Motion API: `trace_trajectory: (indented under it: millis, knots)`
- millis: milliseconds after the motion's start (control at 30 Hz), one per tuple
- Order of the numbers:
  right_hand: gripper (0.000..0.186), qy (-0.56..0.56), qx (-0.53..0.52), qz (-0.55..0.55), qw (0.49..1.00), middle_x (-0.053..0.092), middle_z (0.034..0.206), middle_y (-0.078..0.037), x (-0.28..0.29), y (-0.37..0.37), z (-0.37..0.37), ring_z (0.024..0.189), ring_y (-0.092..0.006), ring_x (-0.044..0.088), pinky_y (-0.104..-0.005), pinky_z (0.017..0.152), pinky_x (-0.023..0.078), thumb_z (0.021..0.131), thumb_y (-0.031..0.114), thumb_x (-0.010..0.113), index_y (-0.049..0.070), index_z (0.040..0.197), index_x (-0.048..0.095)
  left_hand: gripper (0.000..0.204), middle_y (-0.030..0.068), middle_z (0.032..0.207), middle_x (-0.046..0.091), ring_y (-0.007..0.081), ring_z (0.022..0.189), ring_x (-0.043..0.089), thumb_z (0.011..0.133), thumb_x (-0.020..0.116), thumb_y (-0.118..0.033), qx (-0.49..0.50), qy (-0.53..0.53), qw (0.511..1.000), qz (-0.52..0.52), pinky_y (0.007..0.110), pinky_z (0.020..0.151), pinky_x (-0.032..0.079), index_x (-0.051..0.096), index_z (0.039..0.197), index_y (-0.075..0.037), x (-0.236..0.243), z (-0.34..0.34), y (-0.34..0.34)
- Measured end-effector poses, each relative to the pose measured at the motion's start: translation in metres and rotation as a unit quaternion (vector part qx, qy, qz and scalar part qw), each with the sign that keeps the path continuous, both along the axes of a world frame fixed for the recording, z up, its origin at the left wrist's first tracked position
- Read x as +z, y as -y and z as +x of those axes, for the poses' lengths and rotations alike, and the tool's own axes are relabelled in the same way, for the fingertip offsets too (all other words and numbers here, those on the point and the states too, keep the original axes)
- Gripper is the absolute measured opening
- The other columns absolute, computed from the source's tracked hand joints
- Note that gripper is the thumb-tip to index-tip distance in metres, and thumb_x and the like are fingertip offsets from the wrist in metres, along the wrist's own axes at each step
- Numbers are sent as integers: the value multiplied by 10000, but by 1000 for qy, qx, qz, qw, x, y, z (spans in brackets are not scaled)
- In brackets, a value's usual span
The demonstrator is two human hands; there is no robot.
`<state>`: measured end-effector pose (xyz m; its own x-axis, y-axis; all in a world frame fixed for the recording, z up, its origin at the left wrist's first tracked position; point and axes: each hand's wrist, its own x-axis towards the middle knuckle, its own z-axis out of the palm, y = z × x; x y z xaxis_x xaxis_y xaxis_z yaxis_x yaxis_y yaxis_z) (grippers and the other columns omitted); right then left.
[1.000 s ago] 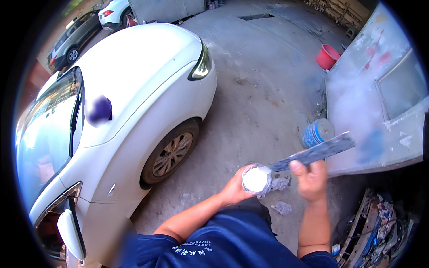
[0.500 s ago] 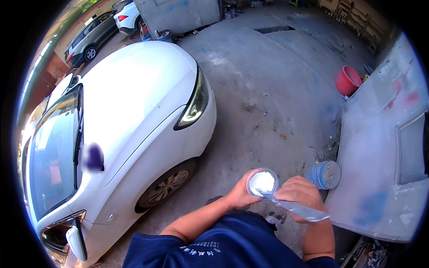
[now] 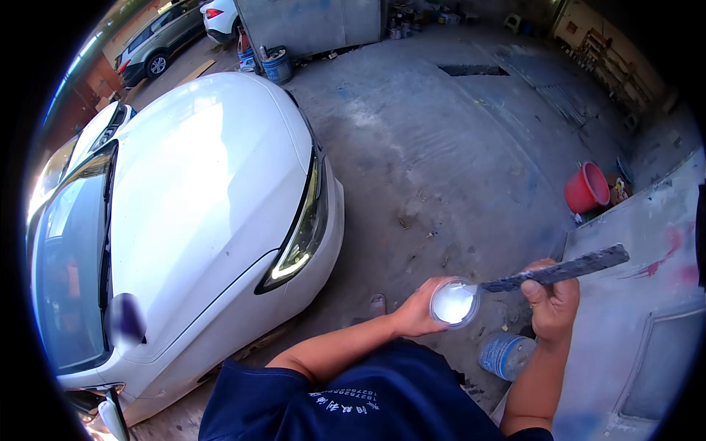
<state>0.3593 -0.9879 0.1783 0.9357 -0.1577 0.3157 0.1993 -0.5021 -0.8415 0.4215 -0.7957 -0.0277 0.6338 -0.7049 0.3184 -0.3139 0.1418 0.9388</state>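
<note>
My left hand (image 3: 418, 312) is closed round a clear plastic cup (image 3: 475, 312) in front of my body. Inside the cup lies a bright white, smooth substance (image 3: 450, 303); whether it is paint or filler I cannot tell. In my right hand (image 3: 553, 303) is a long, flat, dark stirring stick (image 3: 597, 262), stained and rough along its length. White coats the stick's lower end, which sits at the cup's right rim. Its other end sticks out beyond my hand, up to the right.
A white car (image 3: 206, 184) stands close on my left. On my right are a paint-smeared pale panel (image 3: 603, 331), a blue-labelled bucket (image 3: 506, 356) below my right forearm, and a red bucket (image 3: 587, 188) farther off. Ahead, a floor opening (image 3: 474, 70) cuts the concrete.
The stick has swung from slanting down to the right to slanting up to the right. My right hand has turned and moved right with it. The view has shifted.
</note>
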Motion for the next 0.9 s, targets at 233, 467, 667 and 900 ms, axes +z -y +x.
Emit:
trace_trajectory:
  millis: [233,467,667,900]
  knots:
    - [147,96,204,-22,974,655,791,-105,-10,68,117,698,-223,621,-340,682,482,821,139,731,27,905,686,853,183,1365,480,336,1289,452,659,840,-191,54,-50,997,29,418,1098,355,421,1385,-34,2,101,48]
    - [122,135,346,-75,926,677,789,-81,-39,120,248,712,-230,641,-348,663,491,830,183,741,74,854,691,839,153,1358,492,281,1272,487,682,849,-194,146,-81,984,54,390,1083,378,416,1381,-25,-1,176,126]
    - [119,44,336,16,941,622,736,-104,-29,232,338,689,-295,616,-361,632,490,826,145,718,54,825,641,801,143,1333,519,244,1244,516,700,828,-167,227,-171,958,29,381,1064,405,420,1375,-30,7,214,195]
    - [141,118,540,39,833,657,820,-116,-27,237,388,758,-309,638,-377,667,519,766,91,734,36,869,654,858,154,1334,515,271,1269,491,655,854,-229,352,-149,923,42,388,1085,371,424,1366,-17,15,248,239]
